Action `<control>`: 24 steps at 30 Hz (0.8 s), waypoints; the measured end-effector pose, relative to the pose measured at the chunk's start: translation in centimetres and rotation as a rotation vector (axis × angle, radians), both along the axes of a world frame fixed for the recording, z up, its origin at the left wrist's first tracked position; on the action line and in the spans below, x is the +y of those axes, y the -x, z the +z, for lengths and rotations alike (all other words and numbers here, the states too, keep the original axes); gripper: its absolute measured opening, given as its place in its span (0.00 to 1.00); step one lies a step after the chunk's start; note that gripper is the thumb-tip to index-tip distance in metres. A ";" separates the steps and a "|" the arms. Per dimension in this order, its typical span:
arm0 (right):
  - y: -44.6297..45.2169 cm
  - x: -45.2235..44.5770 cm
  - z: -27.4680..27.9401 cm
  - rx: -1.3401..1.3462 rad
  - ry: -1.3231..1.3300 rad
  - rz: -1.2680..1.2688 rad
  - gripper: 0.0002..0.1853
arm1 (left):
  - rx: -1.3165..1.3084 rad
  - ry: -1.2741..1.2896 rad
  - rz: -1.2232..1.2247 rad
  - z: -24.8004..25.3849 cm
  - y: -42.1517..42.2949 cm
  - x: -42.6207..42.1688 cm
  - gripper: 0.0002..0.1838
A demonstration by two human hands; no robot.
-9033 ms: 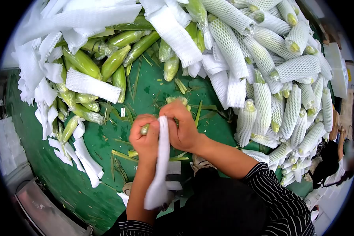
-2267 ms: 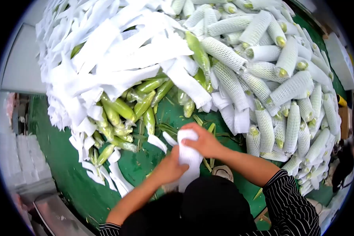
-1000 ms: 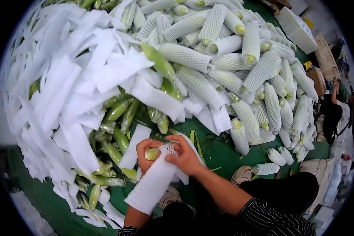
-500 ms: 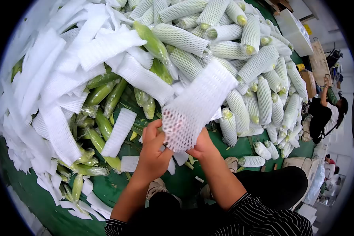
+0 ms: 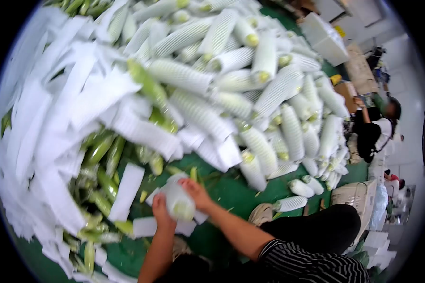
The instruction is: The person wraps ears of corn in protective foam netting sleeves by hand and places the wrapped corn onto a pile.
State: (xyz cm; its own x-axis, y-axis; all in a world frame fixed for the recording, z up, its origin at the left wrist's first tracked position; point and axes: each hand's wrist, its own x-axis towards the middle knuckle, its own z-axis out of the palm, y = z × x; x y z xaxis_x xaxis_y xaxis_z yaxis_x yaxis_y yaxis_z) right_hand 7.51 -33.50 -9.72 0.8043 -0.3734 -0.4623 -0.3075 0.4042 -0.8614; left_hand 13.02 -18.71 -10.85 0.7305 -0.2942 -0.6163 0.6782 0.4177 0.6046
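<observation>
Between my two hands is a pale green vegetable in a white foam net sleeve (image 5: 180,203), its cut end facing me. My left hand (image 5: 161,213) is closed against its left side, and my right hand (image 5: 197,194) grips its upper right side. Motion blur hides the finer detail. To the left lie long green vegetables wrapped in clear film (image 5: 109,184), partly covered by flat white foam net sleeves (image 5: 127,192). Beyond my hands is a large heap of vegetables in foam net sleeves (image 5: 258,147).
Green floor (image 5: 226,198) shows around my feet, with a shoe (image 5: 260,214) near the heap. A few sleeved vegetables (image 5: 290,203) lie apart at right. Farther off are a beige crate (image 5: 352,200), a white box (image 5: 323,40) and another person (image 5: 378,127).
The sleeve, earlier held up with its open mouth toward me, is now lower and around a vegetable. Both hands have come down and left in view. The camera view has shifted.
</observation>
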 end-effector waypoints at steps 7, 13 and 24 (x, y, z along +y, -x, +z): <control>-4.2 -2.8 12.2 -0.066 0.479 0.120 0.11 | -1.334 -0.945 -0.232 17.0 -5.8 -3.1 0.17; -13.0 -17.5 26.2 -0.891 -0.639 -0.461 0.14 | -0.795 -1.426 0.330 10.4 -11.1 10.6 0.21; -12.2 8.4 10.8 -0.460 1.280 0.773 0.31 | -0.427 -1.083 -0.209 6.7 -17.8 15.2 0.31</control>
State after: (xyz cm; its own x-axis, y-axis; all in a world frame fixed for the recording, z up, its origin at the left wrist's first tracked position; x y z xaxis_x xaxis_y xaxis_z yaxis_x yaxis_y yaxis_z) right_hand 19.70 -25.06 1.11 0.9568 0.2442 0.1579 0.2903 -0.7686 -0.5700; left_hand 30.83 -3.55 -4.17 0.9374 0.0932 -0.3355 0.3297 -0.5472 0.7693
